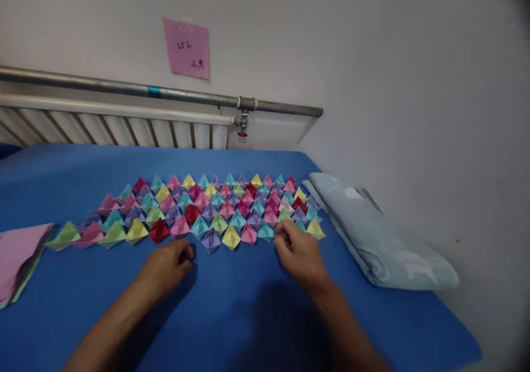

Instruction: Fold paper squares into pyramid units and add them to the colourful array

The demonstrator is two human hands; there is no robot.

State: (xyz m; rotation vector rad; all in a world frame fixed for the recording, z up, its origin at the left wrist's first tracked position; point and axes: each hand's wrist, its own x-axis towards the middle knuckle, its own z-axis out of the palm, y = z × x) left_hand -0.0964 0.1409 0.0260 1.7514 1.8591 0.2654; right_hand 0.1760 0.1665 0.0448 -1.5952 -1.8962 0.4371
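Here, left hand (169, 267): curled with fingers bent inward and back turned up, near the front edge of the array, between the pink paper boat (180, 227) and the viewer; cannot tell whether thumb and fingertips meet or pinch anything.
Right hand (300, 253): curled likewise, with index finger bent toward thumb, just beside the teal paper boat (265, 231); cannot tell whether touching it or clamped on anything.
Origami paper boats (227, 210): set out in close, staggered rows across the middle of the blue surface (232, 311), beyond both hands; coloured pink, red, yellow, green, teal and purple, with peaks pointing up.
Front row: running from the green paper boat (64, 235) at far left, slightly blurred, to the yellow paper boat (316, 228) right of the right hand.
Pink and green paper sheets (19, 256): stacked at the left edge, just beside the row's left end.
Folded pale-blue blanket (381, 239): lying along the right side, patterned in white, near the array's right end.
Back wall: fitted with a metal pipe (116, 86), a white radiator (83, 127) below and a red-handled valve (243, 122).
Pink note (187, 47): fixed above the pipe, marked with dark handwriting.
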